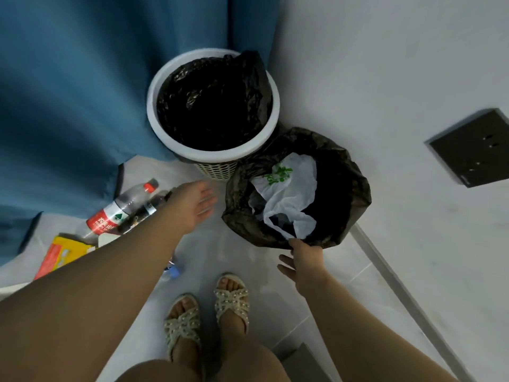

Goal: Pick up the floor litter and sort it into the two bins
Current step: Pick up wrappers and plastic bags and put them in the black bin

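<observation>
Left hand (197,205): open, fingers straight, holding nothing. Red-labelled bottle (121,210) lies on the floor just to its left, cap end toward the white bin (154,106). Right hand (303,260) touches the black-lined bin (355,183) at its rim; grip cannot be determined. The left hand is judged nearer the bottle.

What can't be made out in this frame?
Head view only:
1. White bin contents: the black liner leaves the inside all dark.
2. Second bin below the white bag: the bag covers it.
3. Dark bottle and yellow box: partly behind the left forearm.
4. Blue item: blurred, half behind the same forearm.
5. Right hand at the second bin's rim: grip unclear from this angle.
</observation>
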The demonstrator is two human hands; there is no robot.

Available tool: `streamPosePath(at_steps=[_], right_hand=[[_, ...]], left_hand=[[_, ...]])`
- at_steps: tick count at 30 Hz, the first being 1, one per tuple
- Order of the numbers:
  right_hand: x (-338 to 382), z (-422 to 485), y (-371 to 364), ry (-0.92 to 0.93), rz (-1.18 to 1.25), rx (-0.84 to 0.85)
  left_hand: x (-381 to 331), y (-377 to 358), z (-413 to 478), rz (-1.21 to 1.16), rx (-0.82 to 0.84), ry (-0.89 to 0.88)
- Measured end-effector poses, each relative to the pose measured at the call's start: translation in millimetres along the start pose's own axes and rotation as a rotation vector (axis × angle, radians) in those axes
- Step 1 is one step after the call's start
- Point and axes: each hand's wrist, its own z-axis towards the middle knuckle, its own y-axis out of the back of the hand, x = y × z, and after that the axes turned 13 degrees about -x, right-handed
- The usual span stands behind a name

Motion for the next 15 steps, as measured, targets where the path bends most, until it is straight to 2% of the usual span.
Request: streamPosePath(at_steps=[6, 13, 15], right_hand=[[-19, -35, -30, 0.004, -0.33, 0.103], [-45, -60, -88, 0.364, -0.757, 0.212], [-57, -74, -111, 0.477, -0.883, 0.285]], left_hand=[[33, 39, -13, 0.127, -0.022, -0.067], [73, 108, -4, 0.117, -0.195, -0.118], [84, 134, 3, 0.264, -0.283, -0.176]])
